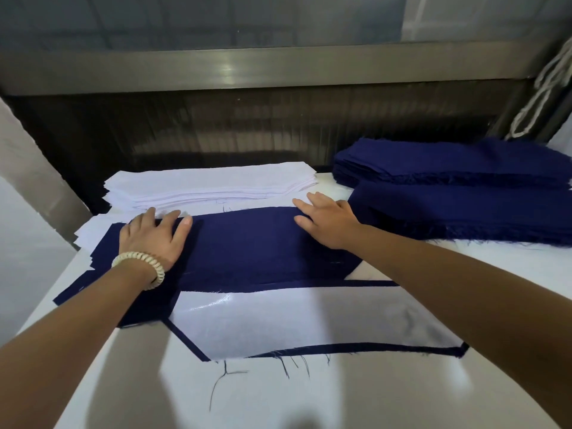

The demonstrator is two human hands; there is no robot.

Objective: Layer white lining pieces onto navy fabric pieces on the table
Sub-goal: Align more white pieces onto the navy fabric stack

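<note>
Navy piece (pixel 247 243) flat on surface (pixel 340 391), unlined, overlapping lined piece (pixel 294 320) | left hand (pixel 151 236), right hand (pixel 328 219) spread flat on its ends, gripping nothing | risk: sliding palms may skew it or drag the lining beneath | lining stack (pixel 210 184) just behind

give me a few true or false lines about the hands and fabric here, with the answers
1. The left hand and the right hand lie flat on a bare navy piece. True.
2. The white pile sits right of the navy pile. False: it sits left of it.
3. The near navy piece already carries a white lining. True.
4. The bracelet is on the right wrist. False: it is on the left wrist.
</note>
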